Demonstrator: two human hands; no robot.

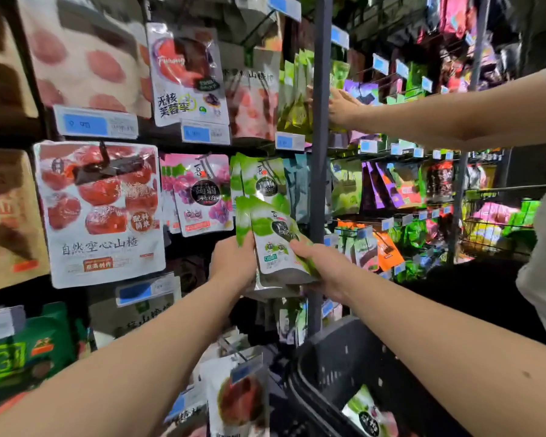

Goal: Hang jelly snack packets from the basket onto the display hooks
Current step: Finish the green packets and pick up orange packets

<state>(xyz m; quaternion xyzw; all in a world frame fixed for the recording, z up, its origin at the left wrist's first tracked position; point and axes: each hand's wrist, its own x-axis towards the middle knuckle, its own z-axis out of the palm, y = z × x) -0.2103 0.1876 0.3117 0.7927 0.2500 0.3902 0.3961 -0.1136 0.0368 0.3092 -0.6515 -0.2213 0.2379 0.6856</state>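
Gripping green packets with left hand and right hand; basket holds another packet.

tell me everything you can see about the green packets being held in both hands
The green packets are a small stack of glossy, plastic-looking pouches, green and white with a dark round label. They stand roughly upright, tops tilted slightly left, just below matching hanging packets. The left hand grips their left edge; the right hand holds the right side and bottom. Their count is unclear.
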